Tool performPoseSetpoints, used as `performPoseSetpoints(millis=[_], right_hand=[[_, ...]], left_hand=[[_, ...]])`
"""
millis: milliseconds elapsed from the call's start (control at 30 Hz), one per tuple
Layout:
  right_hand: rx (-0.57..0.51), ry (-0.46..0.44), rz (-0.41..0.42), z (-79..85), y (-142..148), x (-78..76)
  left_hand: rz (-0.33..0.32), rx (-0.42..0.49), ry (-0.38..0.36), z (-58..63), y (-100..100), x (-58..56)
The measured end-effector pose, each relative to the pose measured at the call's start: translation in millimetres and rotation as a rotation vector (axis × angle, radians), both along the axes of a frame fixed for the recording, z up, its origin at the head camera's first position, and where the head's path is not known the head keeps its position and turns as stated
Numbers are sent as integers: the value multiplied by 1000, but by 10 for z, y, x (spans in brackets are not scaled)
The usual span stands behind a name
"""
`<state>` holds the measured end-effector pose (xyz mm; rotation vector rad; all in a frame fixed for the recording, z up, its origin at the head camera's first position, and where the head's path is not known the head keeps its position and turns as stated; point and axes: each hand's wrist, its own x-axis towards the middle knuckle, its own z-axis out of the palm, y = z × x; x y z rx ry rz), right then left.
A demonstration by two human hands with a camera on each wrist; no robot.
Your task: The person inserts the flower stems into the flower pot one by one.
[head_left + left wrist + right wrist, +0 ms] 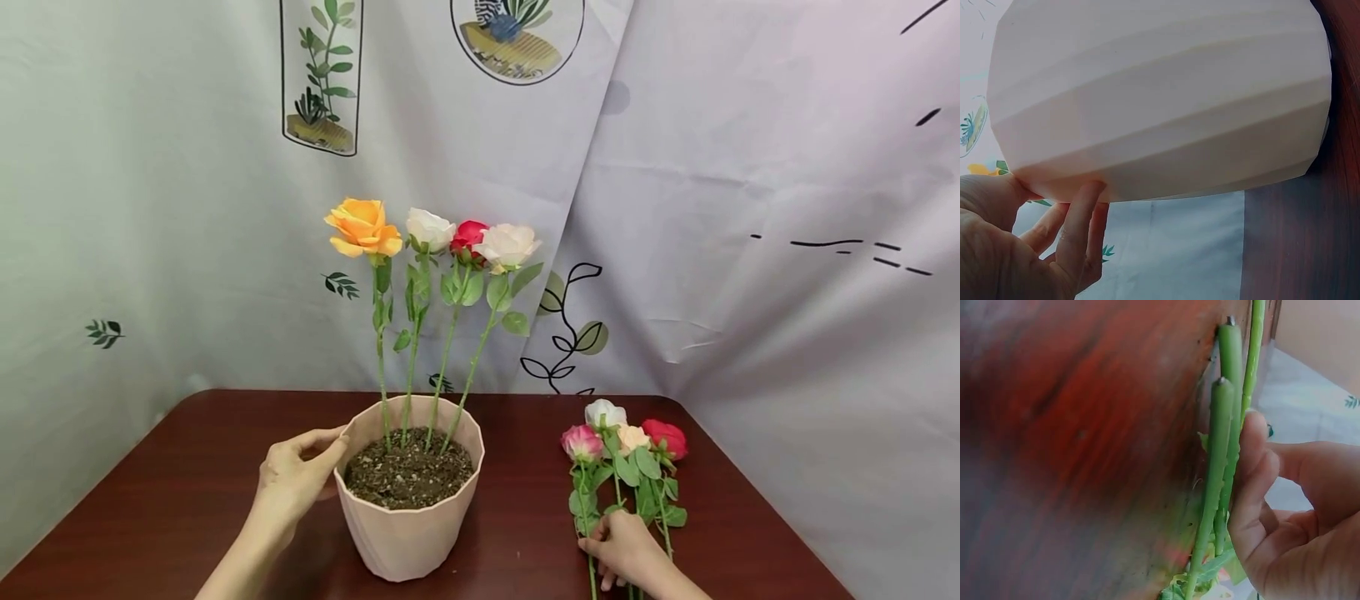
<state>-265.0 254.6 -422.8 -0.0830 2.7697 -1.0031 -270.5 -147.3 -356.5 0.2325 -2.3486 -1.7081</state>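
A pale pink flowerpot (408, 542) filled with dark soil stands on the table, an orange rose (363, 229), a white rose (431, 231), a red rose (468, 240) and a cream rose (508, 247) upright in it. My left hand (296, 475) grips the pot's left rim, thumb at the edge and fingers against the outer wall (1166, 112). To the right, my right hand (626, 546) pinches the green stem (1254, 356) of a pink rose (582, 443) between thumb and index finger. Two other cut stems (1217, 431) lie beside those fingertips.
Next to the pink rose lie another white rose (604, 413), a peach rose (632, 438) and a second red rose (665, 439), their leaves overlapping. The dark red wooden table (225, 442) ends at a printed cloth backdrop (225, 250).
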Motion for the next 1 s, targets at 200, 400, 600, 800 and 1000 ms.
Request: performPoseSetpoints(millis=[200, 400, 600, 800, 1000], right_hand=[[-25, -32, -38, -14, -5, -1], [-167, -169, -41, -19, 25, -3], [-227, -176, -44, -6, 39, -5], [-330, -166, -83, 75, 71, 4], [-495, -194, -40, 132, 115, 42]], left_hand=[[6, -1, 4, 4, 6, 18], [9, -9, 9, 7, 9, 15], [19, -21, 11, 7, -5, 27], [16, -19, 12, 2, -10, 30], [4, -30, 16, 10, 0, 13]])
